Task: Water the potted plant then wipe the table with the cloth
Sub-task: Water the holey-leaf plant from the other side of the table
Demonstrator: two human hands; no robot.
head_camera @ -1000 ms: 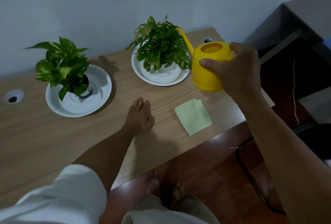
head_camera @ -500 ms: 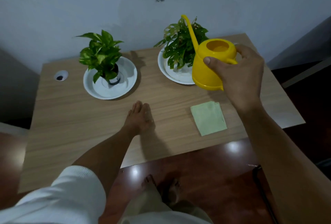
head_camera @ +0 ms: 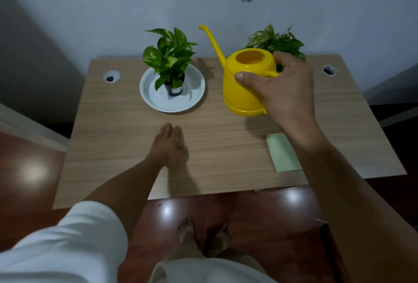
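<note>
My right hand (head_camera: 287,88) grips the handle of a yellow watering can (head_camera: 243,83), held upright above the wooden table (head_camera: 126,129), its long spout pointing up and left. A small-leaved potted plant (head_camera: 169,56) in a dark pot stands in a white saucer (head_camera: 149,92) left of the can. A second, lacy-leaved plant (head_camera: 276,42) is mostly hidden behind the can and my hand. My left hand (head_camera: 169,144) rests flat on the table, fingers straight. A folded pale green cloth (head_camera: 281,154) lies at the front right, partly under my right forearm.
Two round cable holes sit in the tabletop, one at the back left (head_camera: 111,76) and one at the back right (head_camera: 329,70). A grey wall runs right behind the table. Reddish glossy floor and my bare feet (head_camera: 203,233) show below the front edge.
The can has moved left, away from the lacy plant and nearer the plant in the dark pot. The camera view shifted left too. My left hand stayed flat in place.
</note>
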